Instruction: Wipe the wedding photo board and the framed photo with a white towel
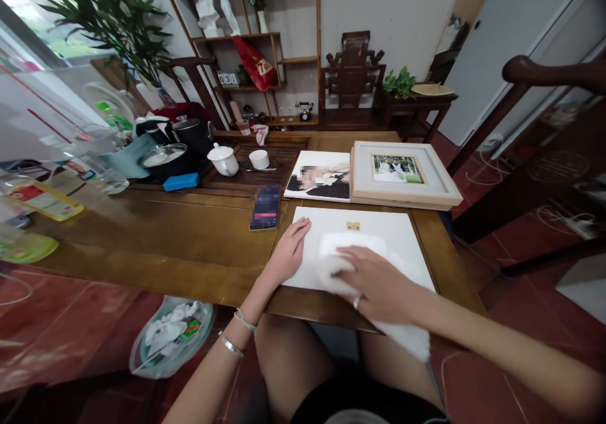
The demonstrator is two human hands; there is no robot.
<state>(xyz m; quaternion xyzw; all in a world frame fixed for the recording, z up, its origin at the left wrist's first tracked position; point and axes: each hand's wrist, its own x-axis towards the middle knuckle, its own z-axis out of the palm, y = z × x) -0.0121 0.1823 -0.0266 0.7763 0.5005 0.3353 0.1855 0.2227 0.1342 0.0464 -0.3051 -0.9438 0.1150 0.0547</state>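
Observation:
A flat white panel (310, 272) lies near the table's front edge, with a small brass-coloured hanger (353, 226) by its far side. My left hand (290, 250) rests on the panel's left edge, fingers stretched out. In my right hand (372, 276) is a white cloth (331, 271), bunched under the fingers on the panel. One end of the cloth (407, 339) hangs past the table's edge. Beyond the panel are a photo print (319, 181) and a pale wooden picture frame (438, 181) with a photo inside. A phone (265, 208) lies to the left.
Left on the wooden table (189, 235) are a blue sponge-like block (180, 182), a lidded white cup (223, 160), a small white cup (259, 159) and a yellow-labelled bottle (42, 198). A waste bin (208, 323) stands below. A dark wooden chair (534, 159) is at right.

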